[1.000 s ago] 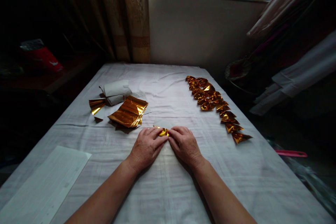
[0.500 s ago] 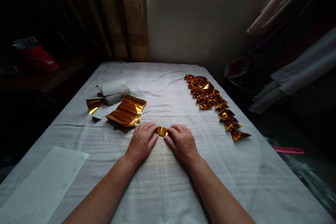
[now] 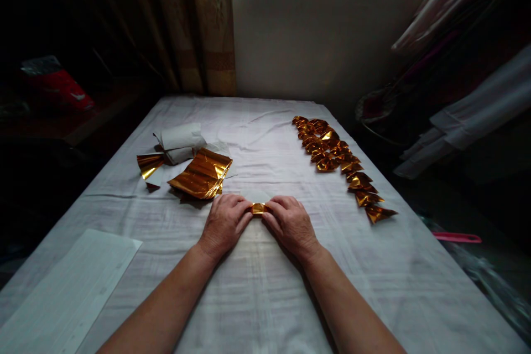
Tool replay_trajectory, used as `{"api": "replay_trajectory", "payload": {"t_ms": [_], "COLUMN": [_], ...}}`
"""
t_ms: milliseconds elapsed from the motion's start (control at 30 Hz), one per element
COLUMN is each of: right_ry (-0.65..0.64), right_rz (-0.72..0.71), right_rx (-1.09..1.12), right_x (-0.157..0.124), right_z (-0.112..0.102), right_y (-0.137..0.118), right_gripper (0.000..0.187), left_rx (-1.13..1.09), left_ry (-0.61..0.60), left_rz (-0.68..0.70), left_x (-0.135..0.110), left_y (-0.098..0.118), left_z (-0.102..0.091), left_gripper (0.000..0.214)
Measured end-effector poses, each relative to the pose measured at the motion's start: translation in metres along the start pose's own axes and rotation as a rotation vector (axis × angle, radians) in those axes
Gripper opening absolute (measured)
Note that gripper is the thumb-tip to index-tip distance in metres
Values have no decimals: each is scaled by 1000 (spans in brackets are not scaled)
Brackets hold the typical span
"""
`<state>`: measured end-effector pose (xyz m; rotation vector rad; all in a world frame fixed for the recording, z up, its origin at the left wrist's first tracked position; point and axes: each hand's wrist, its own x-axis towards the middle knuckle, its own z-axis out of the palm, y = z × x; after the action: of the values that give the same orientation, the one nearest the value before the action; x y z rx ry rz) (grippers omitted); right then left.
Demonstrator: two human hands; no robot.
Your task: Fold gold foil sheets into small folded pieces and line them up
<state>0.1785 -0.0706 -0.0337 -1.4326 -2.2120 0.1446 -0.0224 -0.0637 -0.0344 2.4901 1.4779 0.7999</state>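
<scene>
A small piece of gold foil paper point(image 3: 258, 208) lies on the white tablecloth point(image 3: 265, 287) between my two hands. My left hand point(image 3: 224, 223) pinches its left end with curled fingers. My right hand point(image 3: 290, 224) pinches its right end the same way. Most of the foil piece is hidden under my fingertips. A stack of flat gold foil sheets point(image 3: 202, 173) lies just beyond my left hand. A long row of folded gold foil pieces point(image 3: 340, 163) runs along the right side of the table.
A folded white paper wrapper point(image 3: 179, 141) and a loose gold sheet point(image 3: 149, 165) lie at the left. A white sheet point(image 3: 70, 293) rests at the near left corner. A curtain point(image 3: 199, 22) and wall stand behind; clothes hang at right.
My hands have closed in on the foil piece, so less of it shows than half a second ago. The view has shifted slightly.
</scene>
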Motion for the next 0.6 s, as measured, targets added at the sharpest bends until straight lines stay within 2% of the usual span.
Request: {"api": "replay_trajectory", "payload": {"t_ms": [333,600], "right_ry": [15,77], "right_rz": [12,119], "right_rx": [55,132], "right_x": [-5,-4], "right_z": [-3,4], "right_y": [9,15], "right_gripper": [17,13], "left_rx": [22,43], "left_ry": [-34,-31], "left_rz": [8,-27], "left_x": [-1,0], "left_y": [0,2], "left_z": [-1,-1], "left_gripper": [15,19]}}
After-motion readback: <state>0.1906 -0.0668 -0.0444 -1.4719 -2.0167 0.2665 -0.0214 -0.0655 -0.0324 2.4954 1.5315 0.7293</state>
